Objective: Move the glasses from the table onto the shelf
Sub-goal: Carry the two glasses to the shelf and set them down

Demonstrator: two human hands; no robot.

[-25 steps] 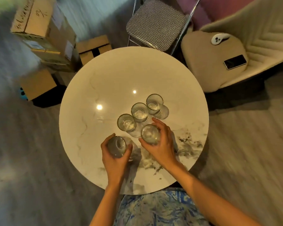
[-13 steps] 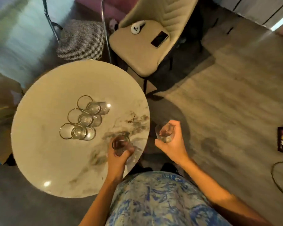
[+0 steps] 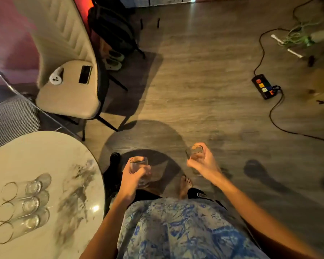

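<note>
Step in hand: carry phase, judged; both hands hold glasses clear of the table (image 3: 45,150), over bare floor (image 3: 204,90).
Left grip: left hand (image 3: 133,179) wrapped around one upright glass (image 3: 138,168); fingers closed on its wall.
Right grip: right hand (image 3: 202,161) closed around a second glass (image 3: 195,152), rim up, slightly tilted.
Glasses remaining: three (image 3: 29,204), in a touching row on the table, well left of the left grip.
Count: five glasses total; two in hand, three waiting.
Shelf: not in view.
Next move calls for: locating the shelf, keeping both glasses apart, setting each down base-first.
Hazard, judged: cable (image 3: 275,116) and power strip (image 3: 264,86) on the floor beyond the right grip.
</note>
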